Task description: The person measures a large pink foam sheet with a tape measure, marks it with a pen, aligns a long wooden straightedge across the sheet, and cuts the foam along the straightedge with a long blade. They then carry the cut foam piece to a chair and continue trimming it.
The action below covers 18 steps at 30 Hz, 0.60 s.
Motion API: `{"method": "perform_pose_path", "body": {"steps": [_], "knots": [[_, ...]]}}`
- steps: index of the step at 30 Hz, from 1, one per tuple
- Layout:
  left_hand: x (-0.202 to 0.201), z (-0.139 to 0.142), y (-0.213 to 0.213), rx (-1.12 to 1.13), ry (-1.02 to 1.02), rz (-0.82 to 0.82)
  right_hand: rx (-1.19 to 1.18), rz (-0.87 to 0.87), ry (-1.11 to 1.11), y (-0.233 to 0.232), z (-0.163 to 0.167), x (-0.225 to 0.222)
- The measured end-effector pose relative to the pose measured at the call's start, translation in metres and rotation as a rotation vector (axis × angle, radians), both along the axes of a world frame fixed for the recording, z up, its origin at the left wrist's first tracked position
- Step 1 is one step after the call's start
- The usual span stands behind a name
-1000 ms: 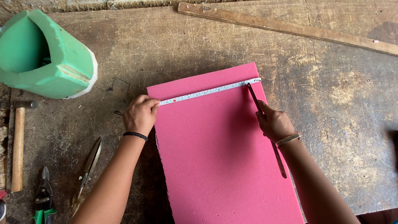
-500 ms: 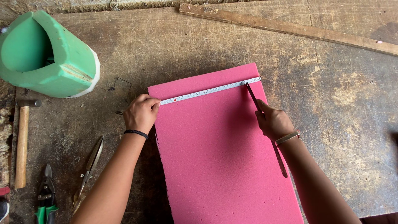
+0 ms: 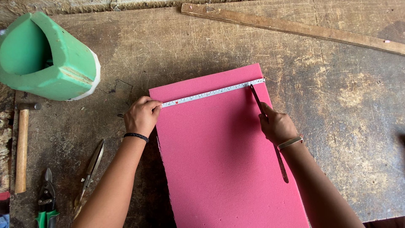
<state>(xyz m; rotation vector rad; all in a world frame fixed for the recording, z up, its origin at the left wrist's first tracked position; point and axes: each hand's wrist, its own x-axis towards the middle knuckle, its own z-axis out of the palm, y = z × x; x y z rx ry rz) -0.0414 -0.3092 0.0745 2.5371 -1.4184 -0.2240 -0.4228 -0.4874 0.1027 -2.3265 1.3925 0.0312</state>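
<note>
Green foam block (image 3: 46, 59), hammer (image 3: 22, 143), snips (image 3: 47, 202) lie left.

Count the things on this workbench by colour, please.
Pink: 1, foam sheet
Green: 2, foam block, snips
White: 1, measuring tape
Wood: 2, hammer, strip
Metal: 2, scissors, pen-like tool
Total: 8

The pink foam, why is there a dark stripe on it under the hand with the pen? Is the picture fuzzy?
Head view: the stripe on the foam is a shadow cast by the pen and the right hand, so light comes from above; the picture is sharp, with the tape marks clear and no glare; the left hand shades the table softly.
</note>
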Motion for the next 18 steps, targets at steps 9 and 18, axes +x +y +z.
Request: {"method": "perform_pose_path", "body": {"steps": [9, 18], "knots": [[0.001, 0.004, 0.0, -0.013, 0.005, -0.024, 0.003, 0.02, -0.044, 0.0, 0.017, 0.006], [0.005, 0.0, -0.001, -0.043, -0.012, -0.035, 0.295, -0.069, 0.187, -0.001, 0.034, 0.013]]}}
